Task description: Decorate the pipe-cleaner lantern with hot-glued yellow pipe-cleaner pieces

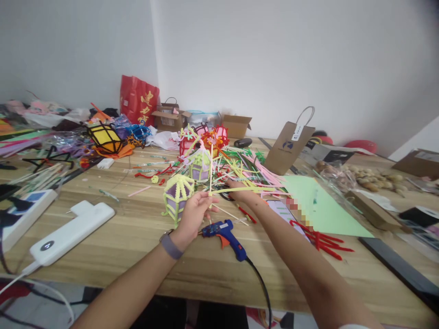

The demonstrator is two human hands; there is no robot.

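Note:
My left hand (199, 206) pinches a pale thin stick (211, 171) that stands upright, together with a yellow pipe cleaner (248, 189) running off to the right. My right hand (239, 194) reaches in behind that pipe cleaner, beside black loops (224, 194) that look like scissor handles; its fingertips are mostly hidden, so its grip is unclear. Left of my hands stands a small purple lantern (179, 196) edged in yellow-green pipe cleaner, with a similar lantern (200, 165) behind it. A blue hot glue gun (226, 235) lies just below my left hand.
Loose pipe cleaners (255, 164) are heaped behind my hands. A phone (284, 217), red pipe cleaners (322, 240) and a green sheet (329, 210) lie at right. A brown paper bag (288, 148) stands farther back. At left are a white power bank (73, 233) and a power strip (29, 214).

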